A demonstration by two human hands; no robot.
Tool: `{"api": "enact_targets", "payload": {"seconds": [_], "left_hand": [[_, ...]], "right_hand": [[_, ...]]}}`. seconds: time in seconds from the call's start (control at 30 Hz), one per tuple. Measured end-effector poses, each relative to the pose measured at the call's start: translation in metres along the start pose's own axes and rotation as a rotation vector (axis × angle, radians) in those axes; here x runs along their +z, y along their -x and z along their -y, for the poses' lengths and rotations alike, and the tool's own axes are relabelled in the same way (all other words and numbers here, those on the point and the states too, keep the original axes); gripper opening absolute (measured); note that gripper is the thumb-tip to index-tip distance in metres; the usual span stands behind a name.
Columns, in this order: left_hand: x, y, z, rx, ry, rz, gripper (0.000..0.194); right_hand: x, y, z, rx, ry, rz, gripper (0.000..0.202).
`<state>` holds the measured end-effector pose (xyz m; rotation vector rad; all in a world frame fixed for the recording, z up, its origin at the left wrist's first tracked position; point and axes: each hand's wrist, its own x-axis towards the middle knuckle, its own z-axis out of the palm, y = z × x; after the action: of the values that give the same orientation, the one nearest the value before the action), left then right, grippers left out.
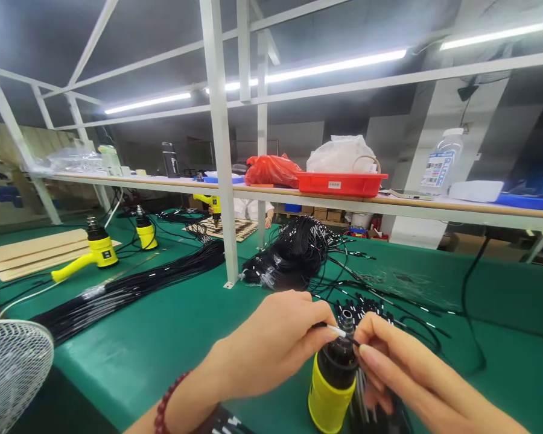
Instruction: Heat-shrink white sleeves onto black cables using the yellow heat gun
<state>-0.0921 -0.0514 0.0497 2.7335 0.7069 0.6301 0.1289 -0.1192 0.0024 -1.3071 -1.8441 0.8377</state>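
My left hand (289,328) pinches a thin black cable that carries a short white sleeve (337,330). From the other side, my right hand (384,355) grips the same black cable (353,341) between thumb and fingertips. Right behind and below the fingers, a yellow and black heat gun (330,392) stands upright with its nozzle (346,316) pointing up. I cannot tell whether the cable touches the nozzle. Several black cables with white bands (366,307) lie just past my hands, and more lie under my right hand, partly hidden.
A white shelf post (224,181) rises from the green table (176,319). Behind lies a heap of black cables (294,247), with a long bundle (131,286) at left. Other heat guns (102,250) stand left, near a fan (15,361). A red tray (341,184) sits overhead. A co-worker's hand (268,220) shows beyond.
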Motion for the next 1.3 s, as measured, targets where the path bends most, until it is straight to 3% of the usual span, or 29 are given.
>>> {"api": "enact_targets", "payload": {"seconds": [0.17,0.4,0.6,0.8,1.3], "left_hand": [[0.007,-0.002,0.011,-0.012,-0.008,0.005,0.019],[0.018,-0.003,0.022,-0.162,0.050,-0.030,0.030],[0.021,-0.007,0.024,-0.087,0.117,0.002,0.031],[0.025,-0.015,0.024,-0.178,0.318,0.048,0.038],[0.049,-0.025,0.042,-0.286,0.447,-0.113,0.039]], "right_hand": [[-0.009,-0.016,0.008,0.002,0.072,-0.069,0.038],[-0.013,-0.024,-0.010,0.078,0.011,0.015,0.039],[-0.016,-0.027,-0.006,0.111,0.040,0.006,0.041],[-0.020,-0.030,-0.012,0.067,0.007,0.006,0.037],[-0.023,-0.044,-0.016,0.030,0.088,-0.038,0.035]]}}
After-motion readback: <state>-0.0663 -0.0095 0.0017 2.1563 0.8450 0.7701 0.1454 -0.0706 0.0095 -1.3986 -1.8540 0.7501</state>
